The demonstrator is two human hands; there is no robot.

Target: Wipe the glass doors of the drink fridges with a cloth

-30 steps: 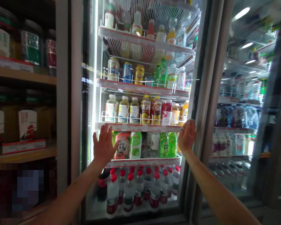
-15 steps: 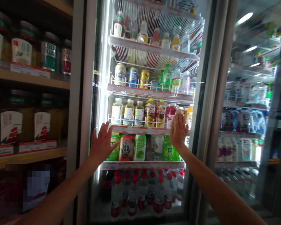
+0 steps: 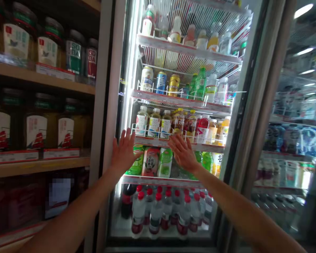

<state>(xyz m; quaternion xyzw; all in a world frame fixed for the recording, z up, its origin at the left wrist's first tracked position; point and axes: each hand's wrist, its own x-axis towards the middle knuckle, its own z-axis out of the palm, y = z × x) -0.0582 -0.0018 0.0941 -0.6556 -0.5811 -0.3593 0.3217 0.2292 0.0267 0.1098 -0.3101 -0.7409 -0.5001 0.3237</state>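
My left hand is raised with fingers spread, flat toward the glass door of a lit drinks fridge, near its left edge at the height of the third shelf. Just to its right, my right hand is also open, fingers stretched, in front of the juice bottles. Both hands hold nothing. Below them stand a pink-labelled bottle and a green one. Whether the palms touch the glass is unclear.
Wooden shelves with large jars stand at the left. Red-capped bottles fill the fridge's bottom. Cans sit on a higher shelf. A second fridge door is at the right, past a metal frame.
My right hand has slid left from the door's right edge to the middle, close to my left hand. The view has shifted, with the fridge now further right in the picture.
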